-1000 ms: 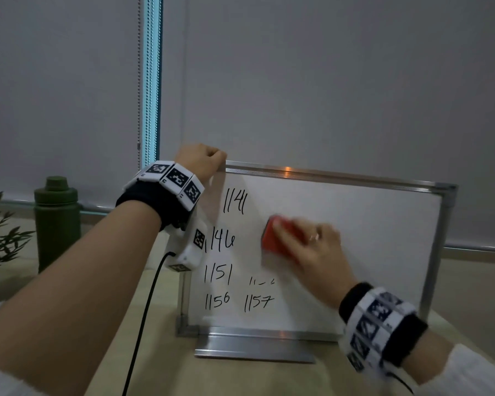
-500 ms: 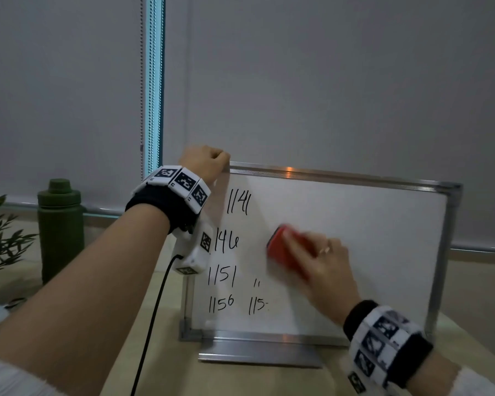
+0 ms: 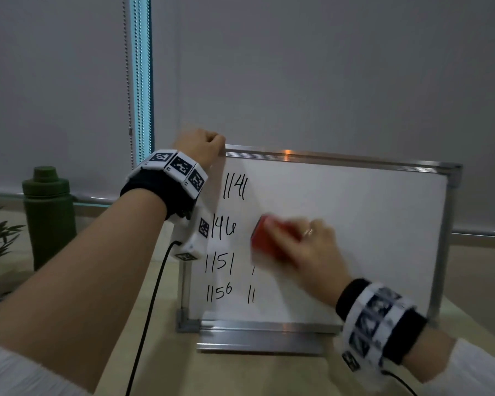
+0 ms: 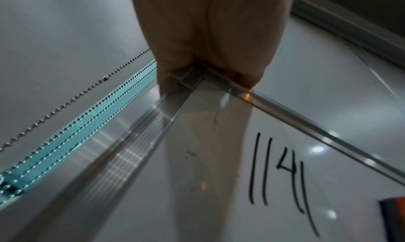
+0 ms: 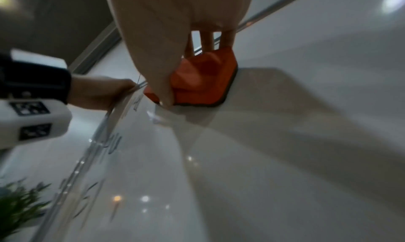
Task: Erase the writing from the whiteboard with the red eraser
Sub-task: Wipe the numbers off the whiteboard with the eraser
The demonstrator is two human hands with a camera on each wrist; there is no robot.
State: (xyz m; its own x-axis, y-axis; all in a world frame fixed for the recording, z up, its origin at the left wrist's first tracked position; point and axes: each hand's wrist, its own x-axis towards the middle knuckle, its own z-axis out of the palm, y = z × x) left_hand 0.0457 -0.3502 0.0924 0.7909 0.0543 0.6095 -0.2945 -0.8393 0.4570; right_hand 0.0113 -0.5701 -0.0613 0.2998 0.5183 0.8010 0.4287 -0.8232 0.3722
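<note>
Red eraser (image 3: pixel 272 235): we judge it light and soft-faced, our right hand (image 3: pixel 309 252) gripping its back, flat against the whiteboard (image 3: pixel 369 224). Left hand (image 3: pixel 197 148) clamps the whiteboard's top-left corner (a freestanding board tips easily).

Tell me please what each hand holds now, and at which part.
The right hand grips the red eraser across its back. The left hand grips the whiteboard at its top left corner.
</note>
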